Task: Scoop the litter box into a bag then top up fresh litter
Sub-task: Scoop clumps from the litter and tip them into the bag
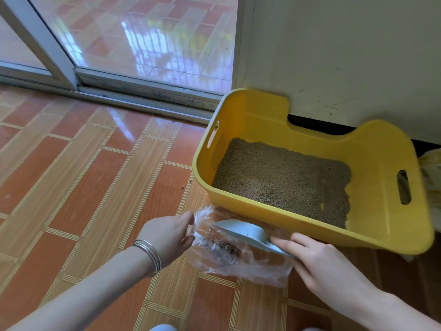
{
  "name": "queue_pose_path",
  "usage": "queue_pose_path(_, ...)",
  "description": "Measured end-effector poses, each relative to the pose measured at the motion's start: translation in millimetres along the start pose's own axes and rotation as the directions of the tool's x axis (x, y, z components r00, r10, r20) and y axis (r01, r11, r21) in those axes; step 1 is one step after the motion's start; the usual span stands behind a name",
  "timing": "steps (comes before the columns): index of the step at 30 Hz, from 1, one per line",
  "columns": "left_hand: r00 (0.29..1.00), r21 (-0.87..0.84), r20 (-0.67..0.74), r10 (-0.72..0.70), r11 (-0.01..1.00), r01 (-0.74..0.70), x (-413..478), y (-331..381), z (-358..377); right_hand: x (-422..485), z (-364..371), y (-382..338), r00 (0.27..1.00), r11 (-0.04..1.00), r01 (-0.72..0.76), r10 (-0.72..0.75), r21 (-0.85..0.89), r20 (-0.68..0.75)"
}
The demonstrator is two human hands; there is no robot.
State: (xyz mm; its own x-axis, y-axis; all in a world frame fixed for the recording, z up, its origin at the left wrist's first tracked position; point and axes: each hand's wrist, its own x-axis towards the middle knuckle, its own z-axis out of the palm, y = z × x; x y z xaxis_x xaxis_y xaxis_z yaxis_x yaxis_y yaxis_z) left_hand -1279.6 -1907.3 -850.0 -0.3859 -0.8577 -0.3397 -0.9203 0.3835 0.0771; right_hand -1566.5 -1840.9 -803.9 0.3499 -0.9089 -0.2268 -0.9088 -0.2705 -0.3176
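Most of the view is glossy red-brown tiled floor [83, 175], running up to a sliding glass door [143, 32] and a pale wall [346, 44]. Against that wall stands the yellow litter box [262, 111], its bed of brown litter [281, 177] shallow and thinning towards the near right corner, where yellow shows through. Just in front of the box, a clear plastic bag [238, 266] lies crumpled on the floor. The grey scoop [243, 231] reaches into its mouth, as far as the film lets me judge. The hands are apart, one at each side of the bag: the right hand [319, 261] grips the scoop's handle with curled fingers, and the left hand [164, 235] pinches the bag's edge to hold it open. A small dark heap of scooped litter [226, 246] sits inside the bag, and thin bangles [150, 254] circle the left wrist. The risk I see is the bag itself: it is limp and lies low, so if the pinch slips or the scoop drags on the film, the mouth could fold shut and grains scatter over the tiles. A sharp scoop edge might also tear plastic this thin. Fresh litter is not yet added, and I cannot pick out its supply.
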Motion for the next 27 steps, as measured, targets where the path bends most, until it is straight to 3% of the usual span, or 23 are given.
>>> queue_pose_path(2,0.999,0.019,-0.025,0.023,1.000,-0.022,-0.2,1.7,-10.0,-4.6,-17.2,-4.6,0.999,0.967,-0.030,0.019,0.252,0.048)
queue_pose_path(6,0.979,-0.007,-0.196,0.051,0.999,-0.053,4.4,0.3,-41.2,-3.6,-61.3,-14.0,0.991,0.841,-0.081,0.123,0.535,-0.043)
queue_pose_path(8,0.912,-0.007,-0.389,0.127,0.990,-0.141,9.6,-4.0,-52.7,1.4,-77.4,-5.3,0.972,0.732,-0.141,0.229,0.667,-0.045)
queue_pose_path(10,0.831,0.003,-0.525,0.183,0.977,-0.214,15.5,-6.5,-60.6,11.4,-89.4,13.2,0.950,0.706,-0.196,0.309,0.681,-0.048)
queue_pose_path(15,0.753,0.089,-0.570,0.328,0.936,-0.340,28.8,6.9,-76.7,50.8,-89.9,81.9,0.907,0.757,-0.412,0.394,0.507,0.148)
queue_pose_path(20,0.790,0.129,-0.432,0.435,0.897,-0.423,43.3,20.7,-57.7,85.8,-61.9,133.1,0.863,0.851,-0.491,0.447,0.187,0.237)
queue_pose_path(24,0.805,0.114,-0.384,0.451,0.889,-0.444,48.3,21.8,-45.4,99.2,-52.4,138.5,0.840,0.892,-0.445,0.446,-0.079,0.310)
queue_pose_path(27,0.814,0.095,-0.361,0.456,0.886,-0.454,51.5,19.5,-43.0,98.9,-52.6,131.3,0.887,0.891,-0.263,0.374,-0.370,0.271)
